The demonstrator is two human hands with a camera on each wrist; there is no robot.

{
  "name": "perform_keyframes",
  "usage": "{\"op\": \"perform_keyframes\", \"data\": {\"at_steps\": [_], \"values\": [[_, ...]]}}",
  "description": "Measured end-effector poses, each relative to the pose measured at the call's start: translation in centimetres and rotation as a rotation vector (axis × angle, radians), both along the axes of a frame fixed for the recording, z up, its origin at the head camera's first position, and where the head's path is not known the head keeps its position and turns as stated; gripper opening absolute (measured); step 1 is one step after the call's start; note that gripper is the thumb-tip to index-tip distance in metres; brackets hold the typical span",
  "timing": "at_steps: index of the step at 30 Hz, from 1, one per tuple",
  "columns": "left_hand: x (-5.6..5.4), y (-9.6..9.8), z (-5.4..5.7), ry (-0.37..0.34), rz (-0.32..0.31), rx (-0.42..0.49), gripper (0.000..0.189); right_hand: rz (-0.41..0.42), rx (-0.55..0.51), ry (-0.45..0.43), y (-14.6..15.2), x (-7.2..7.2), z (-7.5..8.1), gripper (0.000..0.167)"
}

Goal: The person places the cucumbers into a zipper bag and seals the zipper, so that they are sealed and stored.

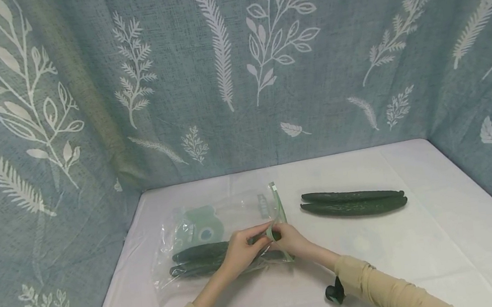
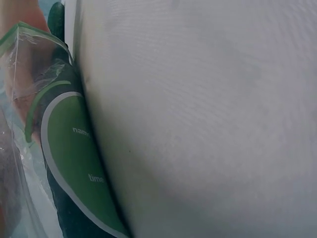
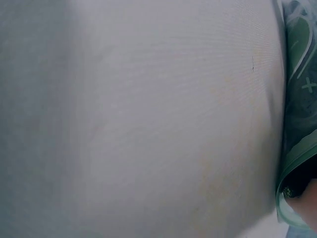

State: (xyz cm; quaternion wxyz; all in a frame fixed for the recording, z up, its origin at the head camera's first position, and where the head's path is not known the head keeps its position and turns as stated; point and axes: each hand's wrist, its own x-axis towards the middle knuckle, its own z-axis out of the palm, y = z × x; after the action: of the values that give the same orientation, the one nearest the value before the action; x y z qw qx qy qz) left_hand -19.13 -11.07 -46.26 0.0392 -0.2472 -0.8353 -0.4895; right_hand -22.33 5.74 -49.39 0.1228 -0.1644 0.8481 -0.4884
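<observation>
A clear zip bag (image 1: 243,207) with green print lies on the table, its green-edged mouth to the right. Two dark green cucumbers (image 1: 200,252) lie lengthwise inside it, partly hidden by the hands. My left hand (image 1: 241,250) reaches across the bag and pinches its rim at the mouth. My right hand (image 1: 292,239) is at the opening, thumb and fingers around the end of the upper cucumber. The right wrist view shows a fingertip (image 3: 304,206) against a dark cucumber end (image 3: 291,190) within the bag's mouth. A green label (image 2: 74,148) shows in the left wrist view.
Two more cucumbers (image 1: 354,203) lie side by side on the white tablecloth (image 1: 403,252), right of the bag. A blue-green curtain (image 1: 235,139) with white leaf patterns surrounds the table's back and sides. Dark wrist cameras (image 1: 335,293) hang beneath both sleeves.
</observation>
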Motion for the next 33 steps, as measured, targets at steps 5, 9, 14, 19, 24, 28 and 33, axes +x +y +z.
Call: {"op": "perform_keyframes", "data": {"at_steps": [5,9,14,19,24,28,33], "values": [[0.5,0.3,0.9,-0.011,0.023,-0.008,0.032,0.02,-0.025,0.026,0.5,-0.1,-0.2,0.049],[-0.4,0.0,-1.0,0.012,0.024,0.001,0.035,0.043,-0.048,0.061,1.1,-0.1,-0.4,0.047],[-0.5,-0.2,-1.2,0.023,0.009,0.004,0.036,0.061,-0.068,0.084,1.8,0.2,-0.3,0.044],[-0.5,-0.2,-1.1,0.054,0.001,0.001,0.035,0.074,-0.082,0.089,2.5,0.4,-0.2,0.043],[-0.5,-0.1,-1.1,0.04,0.004,-0.014,0.035,0.051,-0.09,0.069,3.2,0.7,-0.3,0.047],[-0.5,-0.1,-1.0,0.044,-0.003,-0.011,0.035,0.022,-0.11,0.034,3.9,1.0,-0.5,0.047],[-0.4,-0.1,-1.1,0.039,-0.005,-0.008,0.036,0.003,-0.118,0.038,4.9,1.2,-0.6,0.044]]}}
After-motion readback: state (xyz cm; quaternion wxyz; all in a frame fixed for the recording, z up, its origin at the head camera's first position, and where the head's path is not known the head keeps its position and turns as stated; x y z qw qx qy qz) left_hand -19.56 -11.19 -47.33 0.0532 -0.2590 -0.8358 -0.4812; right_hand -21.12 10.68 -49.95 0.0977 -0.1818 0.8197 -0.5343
